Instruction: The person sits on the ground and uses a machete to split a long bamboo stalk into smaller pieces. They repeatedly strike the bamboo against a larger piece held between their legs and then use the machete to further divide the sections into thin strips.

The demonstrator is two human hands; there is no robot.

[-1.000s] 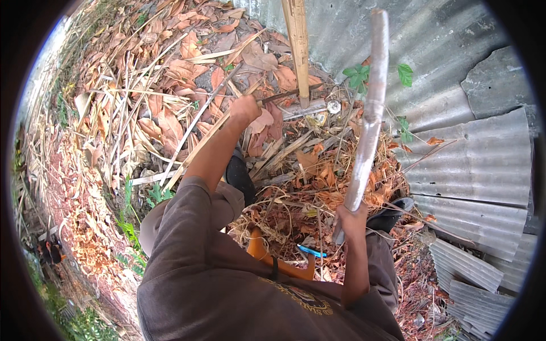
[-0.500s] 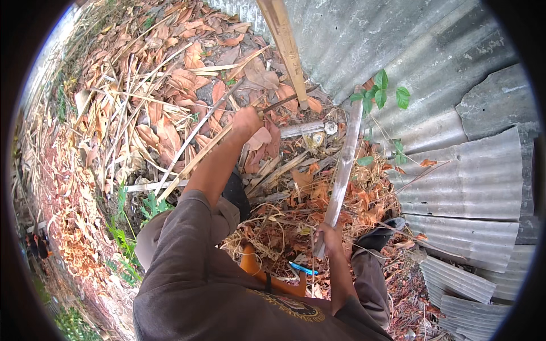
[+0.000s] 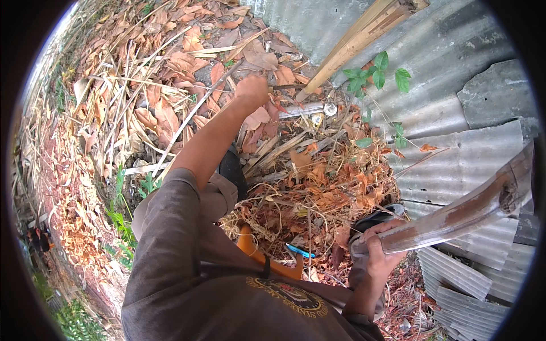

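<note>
A single head-worn fisheye view looks steeply down from above the person's shoulders, close enough that the brown shirt (image 3: 227,284) fills the frame from six to seven o'clock. It faces ground covered in dry leaves (image 3: 170,113), which spreads from nine to twelve o'clock, with corrugated metal sheets (image 3: 472,153) curving from one to five o'clock. Straight edges bow toward the dark round rim. No second view is present, so nothing is shared.
</note>
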